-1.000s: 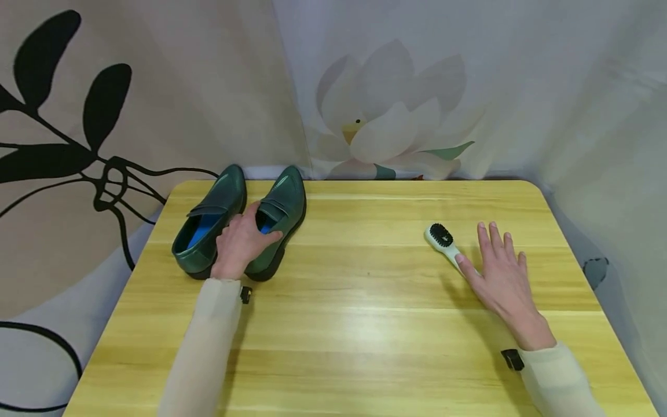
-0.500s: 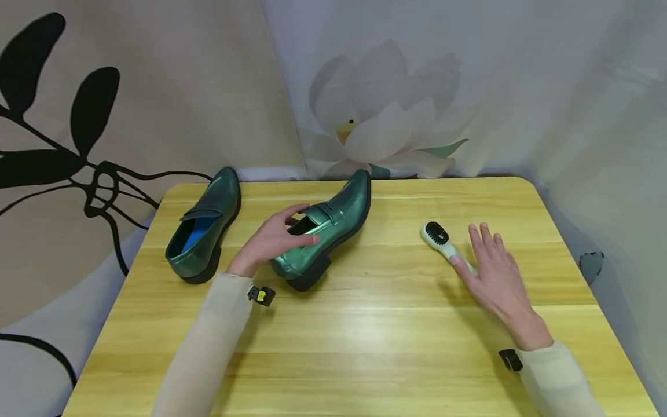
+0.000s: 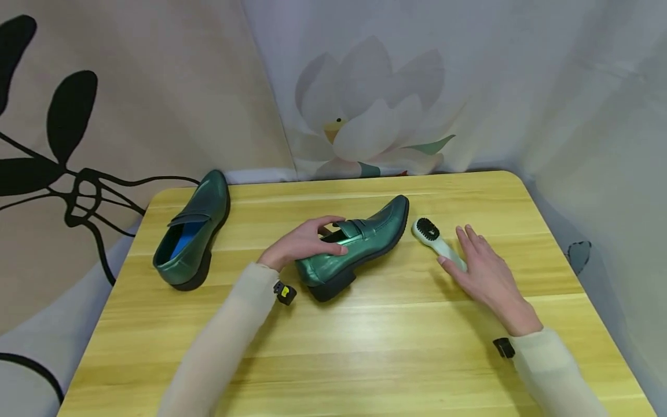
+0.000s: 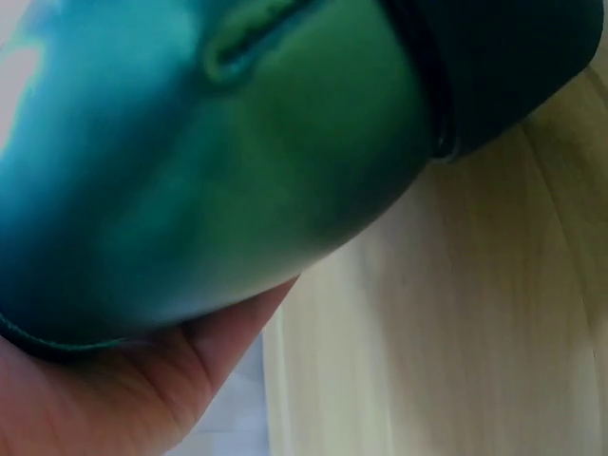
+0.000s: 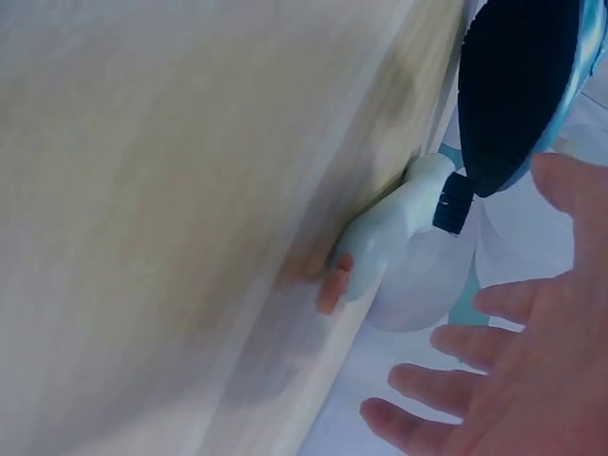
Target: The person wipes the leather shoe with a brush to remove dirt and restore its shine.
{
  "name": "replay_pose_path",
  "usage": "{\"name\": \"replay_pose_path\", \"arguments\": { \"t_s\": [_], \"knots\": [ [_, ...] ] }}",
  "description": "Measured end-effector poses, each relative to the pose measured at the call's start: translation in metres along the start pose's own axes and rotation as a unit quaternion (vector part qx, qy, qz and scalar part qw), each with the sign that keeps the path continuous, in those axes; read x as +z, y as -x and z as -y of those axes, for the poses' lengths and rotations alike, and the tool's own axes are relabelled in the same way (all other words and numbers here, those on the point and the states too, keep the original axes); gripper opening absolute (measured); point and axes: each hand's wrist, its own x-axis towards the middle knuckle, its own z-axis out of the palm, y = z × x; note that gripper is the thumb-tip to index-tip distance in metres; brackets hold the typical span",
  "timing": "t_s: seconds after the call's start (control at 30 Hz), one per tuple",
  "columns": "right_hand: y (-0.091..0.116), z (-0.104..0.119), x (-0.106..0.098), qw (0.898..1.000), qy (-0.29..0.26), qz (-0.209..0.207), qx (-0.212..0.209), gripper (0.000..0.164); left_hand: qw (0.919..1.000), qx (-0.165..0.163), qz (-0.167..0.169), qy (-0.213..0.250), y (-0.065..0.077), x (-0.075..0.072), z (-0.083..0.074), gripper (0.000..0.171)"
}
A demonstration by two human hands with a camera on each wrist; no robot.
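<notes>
In the head view my left hand point(image 3: 299, 242) grips a shiny green loafer point(image 3: 383, 230) by the sides of its opening near the heel. The toe points to the far right. Close up in the left wrist view, the heel part of the loafer point(image 4: 237, 171) covers most of the hand point(image 4: 114, 404). A pale-handled brush point(image 3: 444, 248) with black bristles facing up lies just right of the toe. Over the end of its handle hovers my right hand point(image 3: 487, 278), fingers straight and spread. The right wrist view has the brush point(image 5: 389, 228) apart from those fingers.
The matching green loafer point(image 3: 205, 208) with a blue insole stands at the far left of the wooden table point(image 3: 396, 347), toe toward the back edge. A pale curtain point(image 3: 521, 87) with flower and leaf prints hangs behind the table.
My left hand has brought one loafer rightward, away from its mate and close to the brush, turning its toe to the right. My right hand stays near the brush handle.
</notes>
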Motion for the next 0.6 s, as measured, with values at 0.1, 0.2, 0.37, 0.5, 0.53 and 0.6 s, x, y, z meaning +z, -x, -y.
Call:
{"name": "replay_pose_path", "arguments": {
  "t_s": [0.1, 0.2, 0.37, 0.5, 0.53, 0.6],
  "knots": [
    [-0.002, -0.001, 0.002, 1.000, 0.002, 0.010, 0.006, 0.090, 0.9999, 0.004, 0.010, -0.006, -0.004, 0.000, 0.001, 0.081],
    [-0.005, -0.002, 0.004, 1.000, 0.001, 0.023, 0.010, 0.091, 0.9998, 0.011, 0.018, -0.005, -0.005, -0.002, 0.002, 0.080],
    [-0.011, 0.002, 0.007, 0.999, -0.011, 0.034, 0.005, 0.089, 0.9997, 0.002, 0.023, 0.003, -0.002, -0.007, 0.005, 0.084],
    [-0.014, 0.005, 0.009, 0.999, -0.012, 0.031, 0.002, 0.085, 0.9998, -0.018, 0.010, -0.007, 0.003, -0.008, 0.005, 0.093],
    [-0.015, 0.005, 0.010, 0.999, -0.010, 0.030, 0.002, 0.084, 0.9996, -0.020, 0.001, -0.019, 0.004, -0.008, 0.005, 0.094],
    [-0.016, 0.006, 0.010, 1.000, -0.007, 0.029, 0.002, 0.083, 0.9983, -0.020, -0.026, -0.048, 0.008, -0.005, 0.003, 0.098]
  ]
}}
